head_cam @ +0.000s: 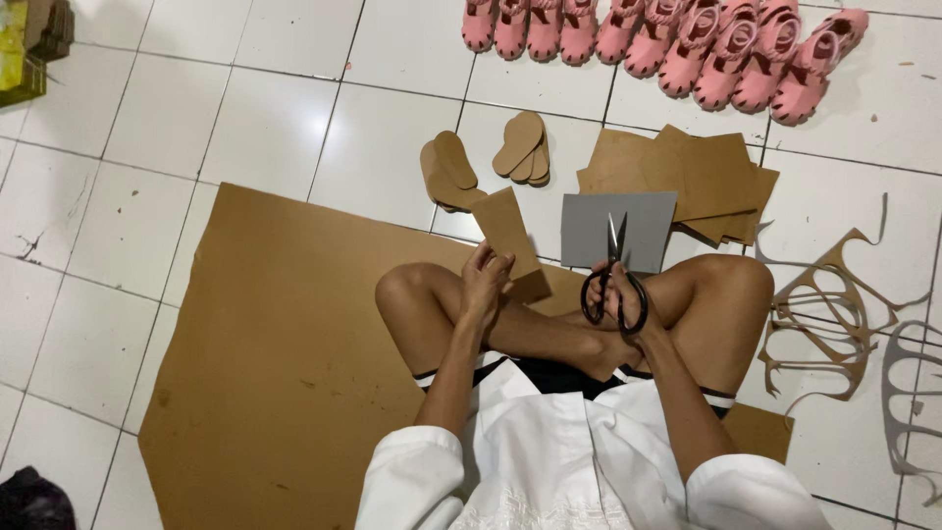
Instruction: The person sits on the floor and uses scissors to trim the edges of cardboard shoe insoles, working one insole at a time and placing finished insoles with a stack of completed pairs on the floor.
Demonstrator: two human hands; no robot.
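Seated person with card strip and scissors.
Left hand [483, 280] grips the card strip [511, 240] upright; right hand [618, 294] grips the scissors [614, 280], blades up, just beside it.

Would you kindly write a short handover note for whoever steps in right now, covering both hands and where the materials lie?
Left hand: holds a brown cardboard piece upright over the lap.
Right hand: holds black scissors, blades pointing away, not on the piece.
Things: cut sole shapes lie ahead on the tile floor; a stack of brown rectangles and a grey sheet to the right; leftover cut-out frames far right; pink sandals in a row at the top.
Done: several soles cut.
Left: the held piece is uncut; the rectangle stack remains.
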